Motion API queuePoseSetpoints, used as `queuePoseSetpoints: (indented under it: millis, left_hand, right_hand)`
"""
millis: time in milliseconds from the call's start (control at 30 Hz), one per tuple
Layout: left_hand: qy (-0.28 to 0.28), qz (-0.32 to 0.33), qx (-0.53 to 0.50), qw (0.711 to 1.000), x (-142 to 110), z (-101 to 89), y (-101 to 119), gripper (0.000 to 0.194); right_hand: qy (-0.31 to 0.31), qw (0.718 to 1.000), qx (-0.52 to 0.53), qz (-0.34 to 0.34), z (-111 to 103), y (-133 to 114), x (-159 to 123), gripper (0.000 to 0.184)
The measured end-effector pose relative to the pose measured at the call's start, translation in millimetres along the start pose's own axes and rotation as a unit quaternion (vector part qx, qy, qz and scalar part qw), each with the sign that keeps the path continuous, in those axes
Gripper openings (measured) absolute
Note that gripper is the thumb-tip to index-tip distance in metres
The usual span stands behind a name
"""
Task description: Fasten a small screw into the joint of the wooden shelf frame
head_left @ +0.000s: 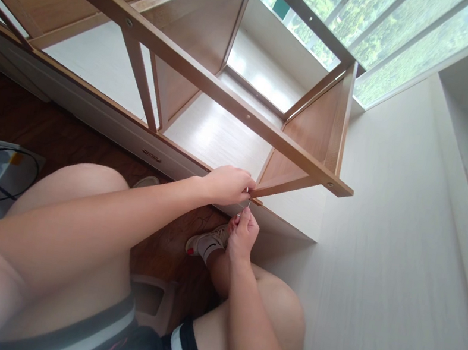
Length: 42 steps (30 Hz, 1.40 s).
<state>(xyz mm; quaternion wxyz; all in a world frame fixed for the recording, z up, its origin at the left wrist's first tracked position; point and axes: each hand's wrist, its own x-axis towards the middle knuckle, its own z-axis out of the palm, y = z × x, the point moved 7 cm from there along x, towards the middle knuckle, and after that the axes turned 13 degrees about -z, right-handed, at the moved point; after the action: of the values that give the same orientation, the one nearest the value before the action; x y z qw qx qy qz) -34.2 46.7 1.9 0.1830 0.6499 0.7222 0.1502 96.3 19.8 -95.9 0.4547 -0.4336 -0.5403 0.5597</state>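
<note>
A brown wooden shelf frame (214, 84) with panel dividers lies across a pale ledge in front of me. My left hand (228, 186) is closed at the frame's near lower right corner, its fingertips against the wood. A small shiny bit shows at those fingertips, too small to name. Just below, my right hand (243, 234) is shut on a thin metal rod, which looks like a hex key (249, 204). The rod points up toward the corner, and a short end sticks out left of the fist. Its upper tip is hard to make out.
A pale wall panel (388, 226) rises close on the right. Behind the frame is a barred window (348, 14). At lower left stands an open white box (28, 163) with papers and a black cord. A beige plastic stool (166, 302) is between my legs.
</note>
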Motion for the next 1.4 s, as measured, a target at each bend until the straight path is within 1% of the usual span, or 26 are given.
queuePoseSetpoints:
  millis: [100,200,267,300,400,533,633,767,900,1000,1167,1400]
  left_hand:
    - [-0.003,-0.005,0.0,1.0,0.1,0.1,-0.3,0.025]
    - [-0.002,-0.009,0.003,1.0,0.0,0.3,-0.3,0.025]
    - [0.0,-0.01,0.004,1.0,0.1,0.6,-0.3,0.025]
    - [0.0,-0.011,0.004,1.0,0.2,0.9,-0.4,0.025]
    - [0.001,-0.009,0.003,1.0,0.5,1.5,-1.1,0.025]
    - [0.006,0.0,-0.001,1.0,0.4,1.6,-1.4,0.024]
    - [0.007,-0.002,-0.004,1.0,0.2,1.3,-1.5,0.024]
    - [0.002,-0.008,-0.004,1.0,0.4,1.4,-1.8,0.023]
    - [0.004,0.0,-0.001,1.0,0.7,0.9,-1.3,0.023]
    - [0.001,0.003,-0.002,1.0,0.7,0.7,-1.1,0.024]
    - [0.001,0.009,-0.004,1.0,0.2,-0.9,0.3,0.024]
    - [0.001,0.008,-0.004,1.0,0.1,-0.5,-0.2,0.025]
  right_hand:
    - [0.001,1.0,0.007,0.017,-0.2,6.0,-0.2,0.042]
    - [-0.009,0.998,-0.009,0.064,-0.8,17.0,-1.4,0.043]
    - [-0.015,0.997,-0.021,0.074,-1.2,19.8,-1.2,0.043]
    - [-0.015,0.997,-0.033,0.062,-2.0,18.0,-0.4,0.043]
    - [-0.015,0.994,-0.106,-0.003,-5.5,4.6,2.1,0.043]
    - [-0.013,0.973,-0.218,-0.076,-9.6,-15.5,1.3,0.042]
    - [-0.011,0.958,-0.266,-0.105,-11.1,-24.7,0.9,0.042]
    - [-0.021,0.95,-0.291,-0.114,-10.8,-29.1,2.2,0.041]
    - [-0.029,0.947,-0.296,-0.119,-9.7,-30.6,2.6,0.041]
    - [-0.024,0.953,-0.281,-0.113,-9.6,-27.6,2.4,0.043]
    - [-0.015,0.976,-0.21,-0.063,-10.3,-12.3,2.2,0.043]
    - [-0.012,0.991,-0.126,-0.034,-7.9,-4.5,2.1,0.043]
